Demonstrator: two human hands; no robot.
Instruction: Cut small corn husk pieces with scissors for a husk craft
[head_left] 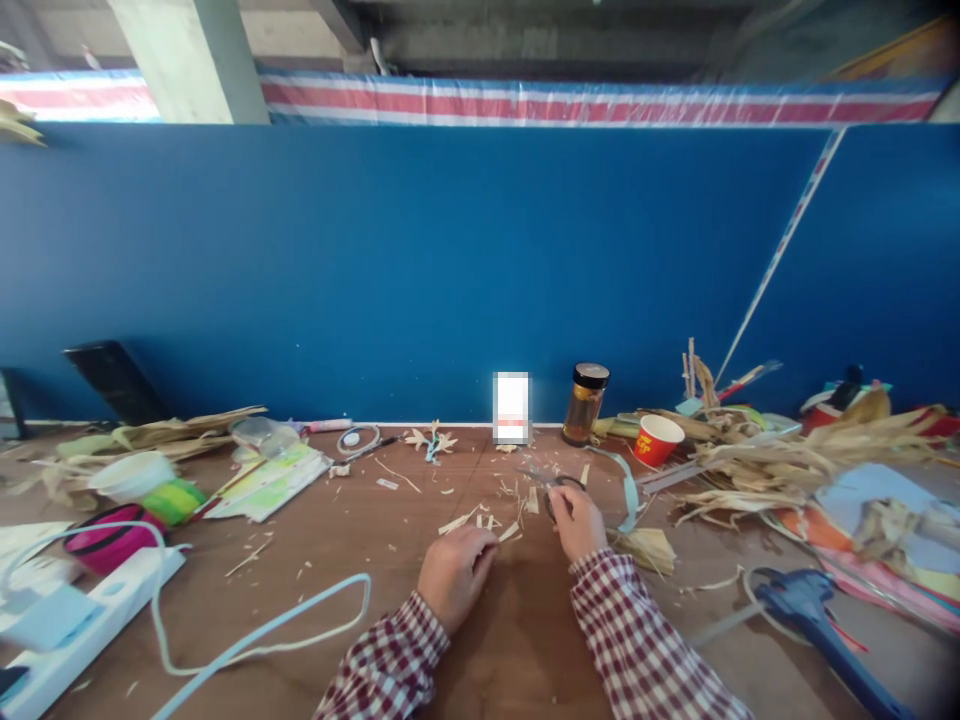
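My right hand (579, 525) is closed on a pair of scissors (541, 478), its fingers at the dark handles and the thin blades pointing left. Low over the table, my left hand (456, 572) is curled with thumb and fingers together; whatever they may hold is hidden. Cut strips of dry corn husk (511, 530) lie just beyond its fingertips. More pale scraps are scattered between the two hands. A folded piece of husk (646, 550) lies beside my right wrist, and a light blue ribbon (627, 490) curves past it. Farther back stands a small husk figure (432, 441) with blue ties.
A lidded jar of brown liquid (585, 408) and a red paper cup (660, 440) stand at the back right, near heaped husks (750, 460). A blue glue gun (806, 605) lies at front right. A power strip (97, 625) and white cable (300, 620) occupy the left.
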